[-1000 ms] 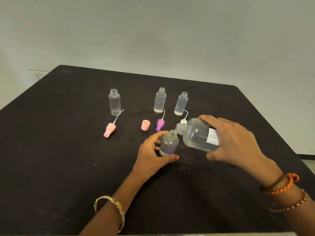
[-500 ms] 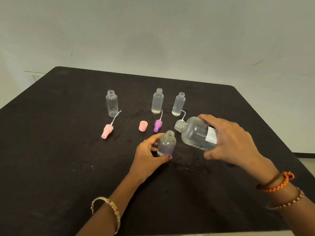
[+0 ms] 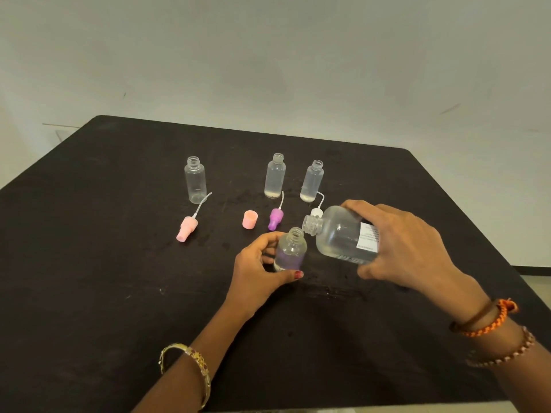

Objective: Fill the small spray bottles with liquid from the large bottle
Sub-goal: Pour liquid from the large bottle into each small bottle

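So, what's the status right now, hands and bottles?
Left hand grips small spray bottle. Right hand holds large bottle tipped, mouth beside its neck. Nothing blocking.

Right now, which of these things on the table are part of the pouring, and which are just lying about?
In use:
- large bottle, tipped in the right hand
- small bottle, gripped by the left hand

Lying about for now:
- three open small bottles
- pink sprayer
- purple sprayer
- pink cap
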